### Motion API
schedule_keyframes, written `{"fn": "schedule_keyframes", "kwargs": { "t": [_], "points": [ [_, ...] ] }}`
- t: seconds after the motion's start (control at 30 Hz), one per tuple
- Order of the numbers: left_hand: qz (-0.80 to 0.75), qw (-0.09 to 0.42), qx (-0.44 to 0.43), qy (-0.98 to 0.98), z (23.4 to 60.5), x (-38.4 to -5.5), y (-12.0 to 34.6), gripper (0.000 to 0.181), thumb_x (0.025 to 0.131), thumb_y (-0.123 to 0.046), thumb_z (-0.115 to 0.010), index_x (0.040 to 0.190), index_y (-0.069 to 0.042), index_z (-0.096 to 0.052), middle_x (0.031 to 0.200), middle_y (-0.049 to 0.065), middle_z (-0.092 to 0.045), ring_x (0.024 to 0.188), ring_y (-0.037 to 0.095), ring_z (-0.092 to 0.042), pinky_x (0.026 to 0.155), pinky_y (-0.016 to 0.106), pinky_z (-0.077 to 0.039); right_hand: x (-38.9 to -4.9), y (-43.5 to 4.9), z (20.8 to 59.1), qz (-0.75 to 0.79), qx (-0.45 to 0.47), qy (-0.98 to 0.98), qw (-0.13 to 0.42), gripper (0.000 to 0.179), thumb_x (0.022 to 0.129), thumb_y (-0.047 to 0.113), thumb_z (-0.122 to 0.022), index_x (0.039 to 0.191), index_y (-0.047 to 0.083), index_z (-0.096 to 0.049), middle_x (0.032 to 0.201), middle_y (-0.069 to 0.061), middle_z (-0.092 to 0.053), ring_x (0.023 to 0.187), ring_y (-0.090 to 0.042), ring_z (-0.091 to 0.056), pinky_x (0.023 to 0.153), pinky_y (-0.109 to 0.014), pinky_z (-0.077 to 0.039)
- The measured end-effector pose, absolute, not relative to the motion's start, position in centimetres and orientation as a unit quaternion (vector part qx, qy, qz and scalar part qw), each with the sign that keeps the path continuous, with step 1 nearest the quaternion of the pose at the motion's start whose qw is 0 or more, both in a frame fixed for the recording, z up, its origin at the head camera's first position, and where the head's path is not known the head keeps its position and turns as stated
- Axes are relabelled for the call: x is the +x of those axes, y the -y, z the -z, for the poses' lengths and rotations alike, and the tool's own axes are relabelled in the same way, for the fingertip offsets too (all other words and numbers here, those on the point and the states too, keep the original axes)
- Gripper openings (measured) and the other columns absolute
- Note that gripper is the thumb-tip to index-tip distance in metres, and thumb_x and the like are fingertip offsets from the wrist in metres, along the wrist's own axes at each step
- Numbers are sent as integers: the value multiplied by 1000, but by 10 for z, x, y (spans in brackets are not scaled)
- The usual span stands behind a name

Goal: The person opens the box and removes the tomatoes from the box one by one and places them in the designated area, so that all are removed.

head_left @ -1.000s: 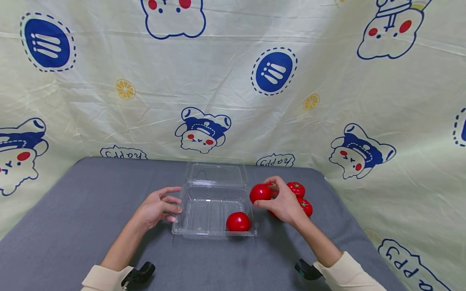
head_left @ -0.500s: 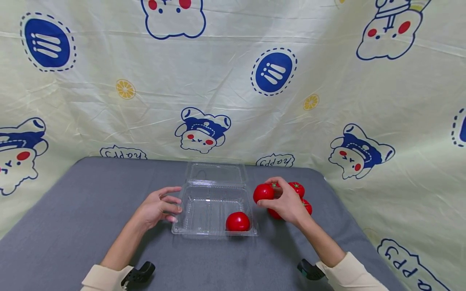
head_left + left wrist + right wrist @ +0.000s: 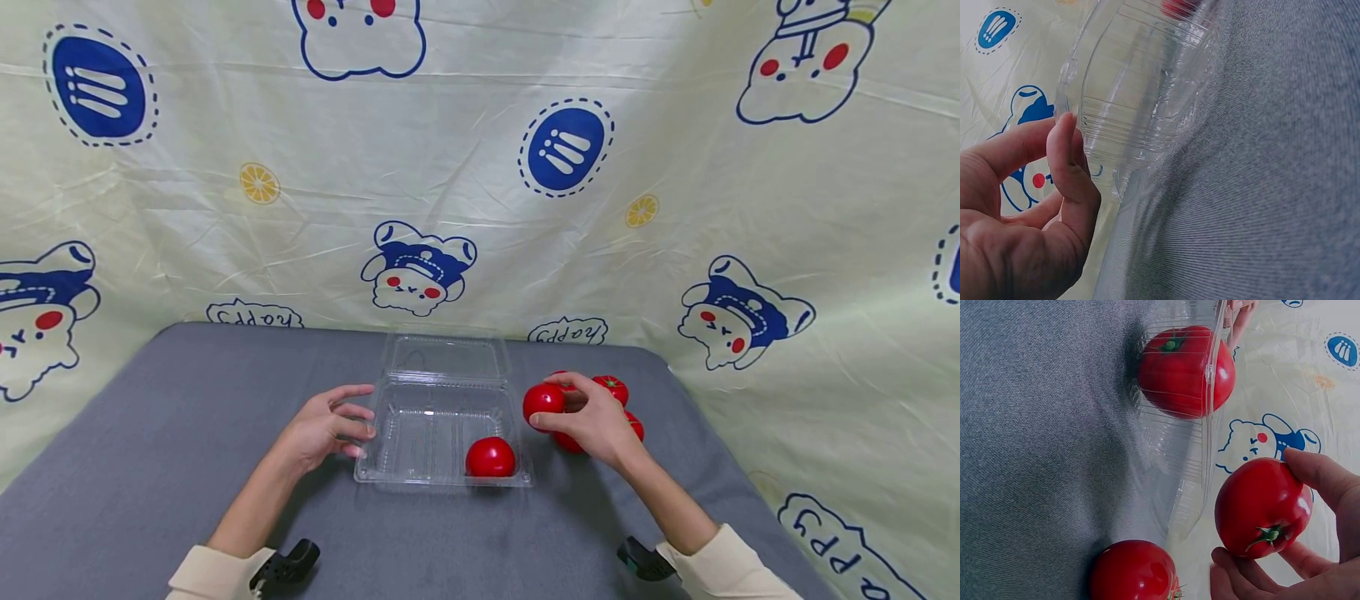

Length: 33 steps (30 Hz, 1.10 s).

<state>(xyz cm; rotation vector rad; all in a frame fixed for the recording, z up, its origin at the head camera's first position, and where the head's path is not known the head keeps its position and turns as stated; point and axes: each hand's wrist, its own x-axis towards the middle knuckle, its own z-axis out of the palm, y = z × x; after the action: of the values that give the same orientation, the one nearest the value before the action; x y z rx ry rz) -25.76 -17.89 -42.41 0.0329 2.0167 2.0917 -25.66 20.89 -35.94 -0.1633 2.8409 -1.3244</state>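
In the head view, a clear plastic clamshell container (image 3: 427, 425) lies on the table with its lid (image 3: 446, 357) raised at the back. One red tomato (image 3: 491, 457) sits in its front right corner. My left hand (image 3: 318, 429) is at the container's left side, fingers spread and touching its edge. Right of the container, my right hand (image 3: 592, 417) holds another red tomato (image 3: 1263, 509) between thumb and fingers, raised above the table. Behind and under that hand are several more tomatoes (image 3: 611, 388), partly hidden. The left wrist view shows the fingertips (image 3: 1065, 134) by the container's rim.
The grey cloth-covered table (image 3: 187, 433) spreads on both sides of the container. A pale printed curtain (image 3: 480, 183) hangs behind the table. A loose tomato (image 3: 1135, 572) rests on the cloth near the container in the right wrist view.
My right hand, still holding its tomato, has drifted slightly right, away from the container, and a little toward me. The left hand and the container have stayed put.
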Motion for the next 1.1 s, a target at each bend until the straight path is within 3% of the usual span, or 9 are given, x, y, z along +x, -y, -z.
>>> {"fn": "schedule_keyframes", "kwargs": {
  "t": [0.23, 0.43, 0.7, 1.1],
  "points": [
    [-716, 118, 10, -688, 423, -258, 179, 77, 83, 9, -70, 152, 0, -38, 113, 18, -62, 75, 14, -66, 55, 28, -59, -256, -212, 358, 430, -41, -902, 3, 65, 81, 37, -84, 138, 22, -57, 129, -14, -60, 119, -34, -56, 80, -40, -61],
    [-716, 119, 9, -688, 423, -257, 178, 77, 83, 9, -70, 152, 0, -38, 113, 17, -62, 75, 14, -66, 55, 28, -60, -256, -213, 359, 458, -40, -888, 18, 66, 82, 35, -84, 140, 20, -55, 130, -16, -59, 113, -33, -61, 83, -42, -62],
    [-720, 121, 10, -683, 423, -257, 178, 76, 84, 9, -69, 152, 0, -38, 109, 14, -63, 76, 14, -68, 55, 28, -60, -255, -217, 360, 431, -52, -901, 6, 67, 81, 36, -84, 140, 24, -55, 135, -15, -57, 122, -37, -55, 83, -42, -61],
    [-719, 122, 6, -684, 423, -257, 179, 76, 83, 9, -70, 152, 0, -39, 110, 15, -64, 76, 14, -68, 55, 28, -60, -251, -220, 358, 404, -37, -914, 0, 75, 78, 38, -86, 139, 11, -52, 138, -18, -56, 123, -40, -56, 84, -44, -62]
  ]
}}
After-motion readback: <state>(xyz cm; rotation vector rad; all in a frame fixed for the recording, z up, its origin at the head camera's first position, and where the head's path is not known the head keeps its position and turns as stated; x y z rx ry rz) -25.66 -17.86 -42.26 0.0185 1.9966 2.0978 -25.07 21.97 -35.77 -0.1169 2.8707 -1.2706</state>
